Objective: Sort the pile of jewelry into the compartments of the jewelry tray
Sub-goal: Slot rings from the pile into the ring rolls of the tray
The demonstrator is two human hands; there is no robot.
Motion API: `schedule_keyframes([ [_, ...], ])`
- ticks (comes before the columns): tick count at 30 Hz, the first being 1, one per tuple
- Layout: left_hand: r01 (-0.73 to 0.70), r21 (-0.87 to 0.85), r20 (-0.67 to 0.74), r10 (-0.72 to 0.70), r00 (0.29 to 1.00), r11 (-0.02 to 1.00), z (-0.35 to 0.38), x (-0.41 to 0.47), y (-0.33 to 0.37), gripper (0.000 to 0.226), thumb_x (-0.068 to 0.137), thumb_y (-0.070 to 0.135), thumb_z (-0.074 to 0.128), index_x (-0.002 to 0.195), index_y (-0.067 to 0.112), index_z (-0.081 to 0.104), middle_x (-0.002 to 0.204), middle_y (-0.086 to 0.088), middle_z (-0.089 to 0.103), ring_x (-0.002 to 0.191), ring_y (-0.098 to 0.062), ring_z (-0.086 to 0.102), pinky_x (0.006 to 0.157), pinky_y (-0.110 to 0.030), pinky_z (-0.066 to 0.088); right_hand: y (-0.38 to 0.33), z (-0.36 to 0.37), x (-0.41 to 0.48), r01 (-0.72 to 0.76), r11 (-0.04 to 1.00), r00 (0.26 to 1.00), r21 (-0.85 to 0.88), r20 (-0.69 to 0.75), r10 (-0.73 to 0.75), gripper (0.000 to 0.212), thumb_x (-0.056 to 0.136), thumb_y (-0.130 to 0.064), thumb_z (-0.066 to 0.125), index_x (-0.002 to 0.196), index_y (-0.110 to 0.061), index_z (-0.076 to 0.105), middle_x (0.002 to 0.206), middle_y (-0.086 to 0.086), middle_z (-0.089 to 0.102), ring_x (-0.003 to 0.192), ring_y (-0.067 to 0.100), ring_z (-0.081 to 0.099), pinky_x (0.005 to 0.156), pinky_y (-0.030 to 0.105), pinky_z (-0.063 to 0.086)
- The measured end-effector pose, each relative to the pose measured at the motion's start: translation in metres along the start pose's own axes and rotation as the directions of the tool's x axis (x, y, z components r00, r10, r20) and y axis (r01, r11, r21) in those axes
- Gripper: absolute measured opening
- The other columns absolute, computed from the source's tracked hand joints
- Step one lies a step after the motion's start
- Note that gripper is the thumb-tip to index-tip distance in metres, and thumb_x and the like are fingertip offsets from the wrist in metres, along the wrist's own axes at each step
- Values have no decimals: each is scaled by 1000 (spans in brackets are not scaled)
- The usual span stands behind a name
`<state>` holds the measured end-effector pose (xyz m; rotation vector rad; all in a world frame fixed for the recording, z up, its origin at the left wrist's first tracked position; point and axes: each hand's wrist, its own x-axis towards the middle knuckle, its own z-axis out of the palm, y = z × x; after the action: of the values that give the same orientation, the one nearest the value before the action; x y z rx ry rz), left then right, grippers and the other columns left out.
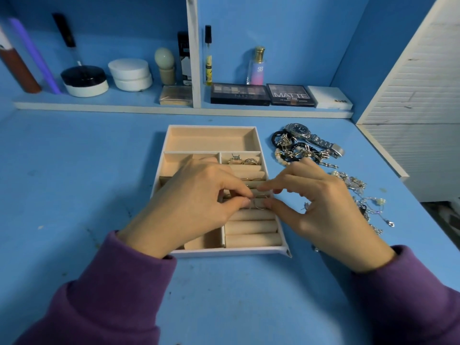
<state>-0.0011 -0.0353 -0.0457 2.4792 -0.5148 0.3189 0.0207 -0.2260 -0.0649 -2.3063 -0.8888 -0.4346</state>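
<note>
Over a beige-lined tray (211, 126), left hand (196, 202) and right hand (323, 207) pinch a thin silver ring (258, 204); scuffed blue desktop (74, 170), white-edged shelf (99, 105) behind

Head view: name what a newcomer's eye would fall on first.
At the centre, the left hand and the right hand pinch a thin ring over the ring rolls of the jewelry tray. To the tray's right, on the blue table, lies a tangled pile of jewelry with a silver watch at its far end. Two rings sit in the rolls' far slot.
</note>
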Motion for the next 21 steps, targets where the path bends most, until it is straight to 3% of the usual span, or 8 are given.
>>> schedule_keyframes([
  [3, 37, -28, -18, -37, 999, 999, 0, 0, 1, 15, 71, 26, 74, 85, 31, 73, 59, 24, 55, 65, -7, 50, 67, -16, 35, 0, 1, 0, -14, 1000, 1000, -10, 2, 14, 9, 77, -19, 67, 82, -16, 73, 75, 0, 59, 73, 13, 46, 70, 8, 34],
  [6, 65, -54, -52, -68, 996, 996, 0, 0, 0, 12, 70, 26, 75, 80, 30, 70, 62, 18, 61, 73, -6, 54, 61, -9, 39, -1, 3, 0, -39, 999, 999, 1, 20, 39, 10, 77, -22, 66, 83, -16, 72, 73, 0, 56, 74, 9, 42, 71, 6, 32],
  [12, 78, -82, -172, -91, 981, 994, -1, 0, -1, 14, 68, 24, 78, 81, 28, 74, 62, 18, 54, 69, -3, 52, 62, -11, 41, -2, 4, 0, -69, 997, 997, -16, 39, 69, 14, 77, -28, 65, 84, -17, 70, 73, -1, 53, 75, 9, 42, 72, 5, 31],
  [17, 71, -55, -136, -78, 988, 996, 0, 0, 4, 6, 70, 26, 75, 72, 31, 73, 58, 20, 53, 63, -7, 50, 57, -11, 37, -2, 4, 0, -55, 998, 999, -18, -1, 55, 8, 75, -25, 67, 77, -17, 67, 72, -4, 50, 73, 9, 40, 69, 6, 32],
  [21, 34, -46, -95, -38, 995, 998, 2, -1, 8, 4, 71, 24, 74, 68, 26, 72, 58, 26, 53, 60, -7, 49, 64, -19, 35, -3, 4, 0, -6, 1000, 997, -27, -83, 4, 8, 73, -16, 69, 69, -10, 65, 71, -6, 47, 72, 10, 39, 67, 8, 33],
])
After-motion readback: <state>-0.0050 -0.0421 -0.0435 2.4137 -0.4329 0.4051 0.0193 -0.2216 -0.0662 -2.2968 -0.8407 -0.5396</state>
